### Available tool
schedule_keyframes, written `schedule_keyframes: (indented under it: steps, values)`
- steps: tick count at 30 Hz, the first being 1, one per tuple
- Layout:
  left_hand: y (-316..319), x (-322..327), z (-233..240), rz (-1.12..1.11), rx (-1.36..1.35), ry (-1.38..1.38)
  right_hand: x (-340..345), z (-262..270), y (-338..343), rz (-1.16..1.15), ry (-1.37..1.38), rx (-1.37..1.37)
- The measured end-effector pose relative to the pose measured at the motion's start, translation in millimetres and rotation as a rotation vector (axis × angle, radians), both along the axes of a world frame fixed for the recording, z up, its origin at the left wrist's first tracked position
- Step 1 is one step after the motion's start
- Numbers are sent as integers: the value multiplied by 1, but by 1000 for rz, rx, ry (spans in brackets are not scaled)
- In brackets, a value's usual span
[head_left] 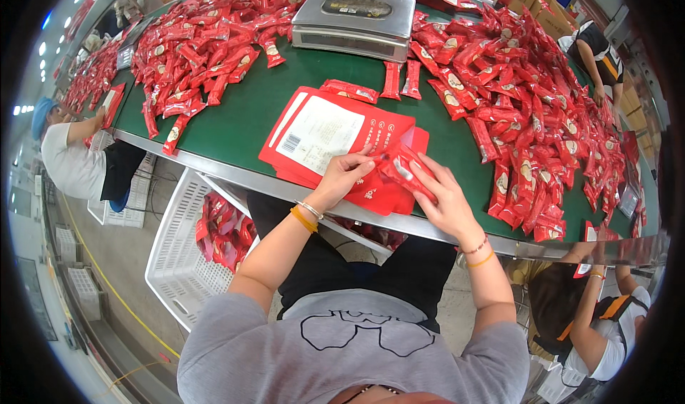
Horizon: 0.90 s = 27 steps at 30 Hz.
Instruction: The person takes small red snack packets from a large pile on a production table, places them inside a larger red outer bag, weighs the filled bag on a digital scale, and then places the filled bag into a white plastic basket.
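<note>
A stack of flat red pouches with white printed panels [321, 131] lies at the near edge of the green table. My left hand [345, 176] pinches the opened mouth edge of the top pouch between thumb and fingers. Over that mouth, my right hand [441, 190] holds red wrapped snack packets [404, 171], whose number I cannot tell; they are partly inside the pouch or at its opening. Just beyond the stack, one red packet [350, 90] lies sideways, and two more packets [392, 80] lie beside each other near the scale.
A metal weighing scale [353, 16] stands ahead on the green table [299, 64]. Heaps of red packets lie left [198, 50] and right [514, 104]. Below the metal table edge, a white plastic basket [171, 243] holds filled red pouches. Several people are around the table.
</note>
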<state>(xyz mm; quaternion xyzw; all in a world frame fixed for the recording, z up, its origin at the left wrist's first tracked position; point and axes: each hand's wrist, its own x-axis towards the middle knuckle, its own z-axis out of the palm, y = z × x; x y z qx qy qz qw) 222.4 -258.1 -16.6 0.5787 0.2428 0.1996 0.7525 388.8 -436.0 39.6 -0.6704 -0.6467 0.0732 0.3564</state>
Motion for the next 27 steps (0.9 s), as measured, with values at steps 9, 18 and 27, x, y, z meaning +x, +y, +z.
schedule_keyframes:
  steps: [9, 18, 27]
  values:
    - [8, -21, 16, -30, 145, -100, 14, 26, 20, 229, 9, -119]
    - [-76, -7, 70, -349, 1172, -352, -58, -51, 30, 10, 234, -69]
    - [-6, -54, 41, 704, -583, -330, -79, -38, 104, 219, 312, -266]
